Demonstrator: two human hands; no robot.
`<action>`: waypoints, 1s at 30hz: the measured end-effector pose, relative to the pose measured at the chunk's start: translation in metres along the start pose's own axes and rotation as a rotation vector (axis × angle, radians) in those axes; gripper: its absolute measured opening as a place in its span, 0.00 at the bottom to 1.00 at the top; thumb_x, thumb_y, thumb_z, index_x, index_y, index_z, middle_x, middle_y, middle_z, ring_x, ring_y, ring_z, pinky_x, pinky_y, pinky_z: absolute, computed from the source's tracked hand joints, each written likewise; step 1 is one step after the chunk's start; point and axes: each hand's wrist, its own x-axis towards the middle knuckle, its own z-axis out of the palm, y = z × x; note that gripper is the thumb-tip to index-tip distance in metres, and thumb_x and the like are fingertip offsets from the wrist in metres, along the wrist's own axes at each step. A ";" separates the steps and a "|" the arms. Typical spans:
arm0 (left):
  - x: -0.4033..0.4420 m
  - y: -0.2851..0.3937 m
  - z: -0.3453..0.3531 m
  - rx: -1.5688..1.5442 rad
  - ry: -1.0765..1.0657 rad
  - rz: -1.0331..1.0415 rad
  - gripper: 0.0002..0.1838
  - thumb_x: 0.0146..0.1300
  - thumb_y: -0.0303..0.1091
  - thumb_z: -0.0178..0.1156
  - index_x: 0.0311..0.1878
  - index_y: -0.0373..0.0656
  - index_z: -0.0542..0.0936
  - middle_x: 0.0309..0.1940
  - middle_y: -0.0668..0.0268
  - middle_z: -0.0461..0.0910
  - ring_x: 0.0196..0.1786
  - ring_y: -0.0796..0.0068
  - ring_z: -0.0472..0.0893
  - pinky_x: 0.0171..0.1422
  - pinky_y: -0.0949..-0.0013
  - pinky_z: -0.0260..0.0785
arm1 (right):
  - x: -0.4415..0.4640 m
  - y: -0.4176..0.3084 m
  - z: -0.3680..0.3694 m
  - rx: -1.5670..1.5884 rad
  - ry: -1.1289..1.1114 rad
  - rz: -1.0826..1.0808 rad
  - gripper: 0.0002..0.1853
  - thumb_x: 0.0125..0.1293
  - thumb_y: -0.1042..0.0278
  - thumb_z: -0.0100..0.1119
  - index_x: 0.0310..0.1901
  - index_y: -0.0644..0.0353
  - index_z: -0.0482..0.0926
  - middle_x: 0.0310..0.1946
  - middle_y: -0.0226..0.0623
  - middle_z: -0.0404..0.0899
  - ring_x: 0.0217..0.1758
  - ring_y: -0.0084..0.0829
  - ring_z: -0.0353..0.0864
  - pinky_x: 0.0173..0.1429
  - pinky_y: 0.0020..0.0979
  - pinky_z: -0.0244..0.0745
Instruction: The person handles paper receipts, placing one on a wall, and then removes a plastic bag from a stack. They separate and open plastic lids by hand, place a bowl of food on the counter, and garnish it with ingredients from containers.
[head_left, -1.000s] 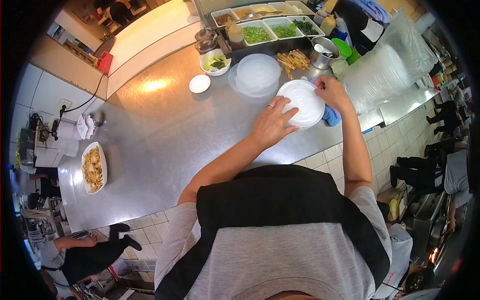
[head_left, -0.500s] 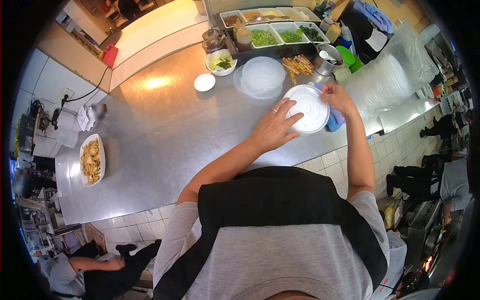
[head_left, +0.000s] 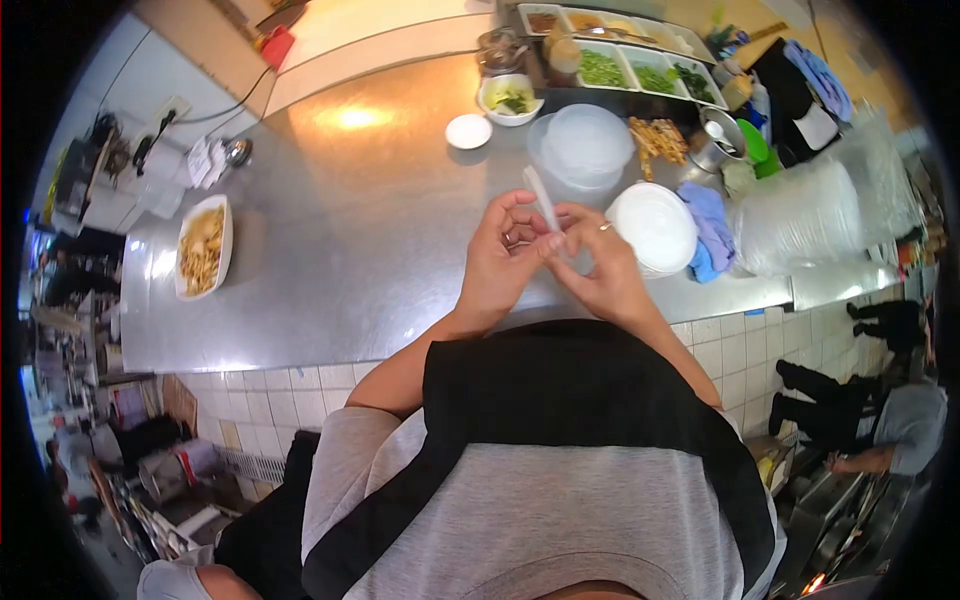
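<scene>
On the bench [head_left: 370,240], a tub [head_left: 652,230] is bordered by a cloth [head_left: 708,228] on its right, stacked lids [head_left: 587,142] are set behind it to the left, and a food dish [head_left: 227,240] is placed far left.

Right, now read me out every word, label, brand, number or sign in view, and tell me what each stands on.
None can be read.
White paper slips by the tiled wall: too small and blurred to tell whether they bear print.
White sheet against the black item at right: no lettering readable.
Clear plastic sleeve of stacked round pieces: no lettering readable.
White round container on the steel counter: no lettering readable.
</scene>
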 end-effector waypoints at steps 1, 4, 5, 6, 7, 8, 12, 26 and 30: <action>-0.003 0.000 -0.008 0.020 0.032 -0.035 0.22 0.57 0.26 0.64 0.54 0.36 0.70 0.41 0.64 0.75 0.40 0.80 0.76 0.44 0.75 0.71 | 0.002 -0.001 0.013 -0.017 -0.020 -0.011 0.12 0.54 0.76 0.63 0.31 0.61 0.67 0.47 0.42 0.76 0.45 0.33 0.78 0.47 0.29 0.73; -0.010 -0.012 -0.031 0.091 0.094 -0.112 0.21 0.58 0.27 0.64 0.54 0.36 0.70 0.37 0.66 0.76 0.39 0.80 0.76 0.43 0.75 0.72 | 0.002 0.014 0.033 0.190 -0.155 0.093 0.10 0.56 0.75 0.64 0.36 0.62 0.71 0.43 0.39 0.77 0.43 0.30 0.79 0.46 0.28 0.74; -0.012 -0.018 -0.036 0.124 0.096 -0.116 0.21 0.58 0.27 0.63 0.54 0.36 0.71 0.36 0.66 0.76 0.38 0.81 0.76 0.43 0.75 0.72 | 0.003 0.019 0.036 0.296 -0.210 0.156 0.10 0.56 0.74 0.64 0.38 0.62 0.72 0.42 0.37 0.78 0.43 0.28 0.79 0.46 0.28 0.74; -0.014 -0.020 -0.039 0.155 0.093 -0.120 0.20 0.58 0.27 0.63 0.54 0.35 0.71 0.34 0.67 0.76 0.37 0.81 0.76 0.42 0.75 0.72 | 0.003 0.019 0.039 0.407 -0.218 0.245 0.11 0.57 0.74 0.63 0.40 0.62 0.73 0.41 0.36 0.78 0.42 0.26 0.79 0.46 0.27 0.74; -0.015 -0.021 -0.041 0.162 0.102 -0.114 0.20 0.58 0.27 0.63 0.53 0.35 0.71 0.34 0.67 0.76 0.37 0.81 0.76 0.42 0.75 0.72 | 0.003 0.020 0.040 0.516 -0.221 0.334 0.12 0.58 0.74 0.63 0.42 0.62 0.73 0.41 0.35 0.78 0.42 0.25 0.79 0.47 0.26 0.74; -0.016 -0.021 -0.041 0.171 0.109 -0.106 0.19 0.59 0.27 0.62 0.53 0.35 0.72 0.33 0.68 0.76 0.36 0.81 0.76 0.42 0.75 0.72 | 0.003 0.020 0.042 0.623 -0.222 0.423 0.12 0.59 0.74 0.63 0.44 0.62 0.74 0.40 0.34 0.78 0.41 0.23 0.78 0.47 0.26 0.74; -0.018 -0.022 -0.044 0.198 0.045 -0.115 0.17 0.61 0.25 0.59 0.54 0.36 0.72 0.36 0.66 0.78 0.38 0.80 0.77 0.42 0.76 0.72 | 0.009 0.022 0.045 0.754 -0.155 0.442 0.12 0.60 0.75 0.62 0.45 0.63 0.74 0.39 0.33 0.77 0.41 0.20 0.77 0.48 0.23 0.74; -0.019 -0.022 -0.044 0.060 0.016 -0.130 0.16 0.64 0.26 0.57 0.54 0.37 0.72 0.40 0.65 0.79 0.41 0.80 0.77 0.43 0.76 0.72 | 0.012 0.037 0.045 0.829 -0.175 0.452 0.10 0.61 0.76 0.60 0.45 0.64 0.76 0.36 0.30 0.78 0.38 0.17 0.77 0.44 0.20 0.75; -0.020 -0.023 -0.044 0.030 0.004 -0.114 0.16 0.64 0.26 0.57 0.54 0.37 0.72 0.40 0.65 0.79 0.41 0.80 0.77 0.44 0.76 0.71 | 0.011 0.038 0.045 0.839 -0.179 0.448 0.10 0.61 0.75 0.60 0.44 0.64 0.76 0.35 0.30 0.79 0.37 0.17 0.77 0.44 0.20 0.75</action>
